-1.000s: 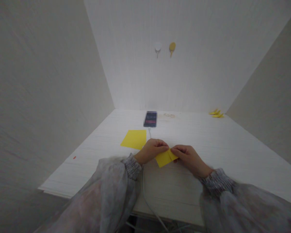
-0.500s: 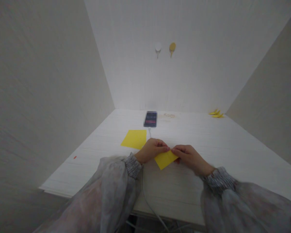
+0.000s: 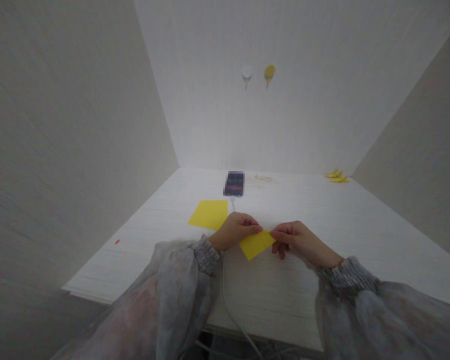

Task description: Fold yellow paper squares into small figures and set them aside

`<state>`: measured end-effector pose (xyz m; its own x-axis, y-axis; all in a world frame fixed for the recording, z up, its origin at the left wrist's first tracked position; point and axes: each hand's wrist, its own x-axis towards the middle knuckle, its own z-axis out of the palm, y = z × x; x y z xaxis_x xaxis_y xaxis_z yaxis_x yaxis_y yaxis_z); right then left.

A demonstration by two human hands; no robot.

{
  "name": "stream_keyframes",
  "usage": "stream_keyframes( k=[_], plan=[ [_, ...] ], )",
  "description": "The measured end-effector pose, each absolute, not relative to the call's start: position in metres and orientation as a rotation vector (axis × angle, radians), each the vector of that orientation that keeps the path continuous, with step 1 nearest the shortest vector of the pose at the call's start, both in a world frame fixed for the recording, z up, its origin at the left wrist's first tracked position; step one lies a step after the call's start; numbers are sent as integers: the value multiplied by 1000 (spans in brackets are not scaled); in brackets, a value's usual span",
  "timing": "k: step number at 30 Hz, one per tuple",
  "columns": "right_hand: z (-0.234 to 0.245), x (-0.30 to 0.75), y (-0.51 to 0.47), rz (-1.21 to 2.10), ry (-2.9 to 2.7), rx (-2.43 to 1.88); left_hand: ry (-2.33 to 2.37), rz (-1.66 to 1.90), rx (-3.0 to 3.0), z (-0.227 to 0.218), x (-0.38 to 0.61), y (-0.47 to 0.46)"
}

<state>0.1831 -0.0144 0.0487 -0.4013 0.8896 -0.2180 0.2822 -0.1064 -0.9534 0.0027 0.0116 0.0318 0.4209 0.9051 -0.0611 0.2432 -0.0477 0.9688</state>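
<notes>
A folded piece of yellow paper [image 3: 255, 245] is held between my two hands above the near part of the table. My left hand [image 3: 237, 230] pinches its upper left edge, thumb on top. At the upper right corner my right hand [image 3: 294, 237] pinches the paper between thumb and forefinger, its other fingers curled below. A flat yellow sheet [image 3: 209, 214] lies on the table just beyond my left wrist, partly covered by that hand.
On the white table [image 3: 360, 240], a phone with a blurred screen [image 3: 234, 184] lies near the back wall, with a white cable [image 3: 228, 305] running forward. Several small folded yellow paper pieces [image 3: 336, 176] sit at the back right. Two hooks, white [image 3: 246, 72] and yellow [image 3: 270, 71], hang on the wall.
My right hand has shifted slightly right along the paper's edge, and its lower fingers now show beneath. My left hand and the paper have barely moved.
</notes>
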Motion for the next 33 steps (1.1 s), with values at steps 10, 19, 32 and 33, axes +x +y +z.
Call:
stream_keyframes(
  k=[10, 19, 32, 33],
  plan=[
    [49, 201, -8, 1617, -1495, -1225, 1074, 811, 1573, 29, 0, 14],
    [53, 201, -5, 1561, -1480, -1206, 1086, 832, 1555, 30, -1, 14],
    [38, 181, -15, 1592, -1562, -1300, 1030, 598, 1663, 26, 8, 8],
    [37, 181, -15, 1588, -1560, -1309, 1033, 588, 1667, 25, 9, 8]
  ],
)
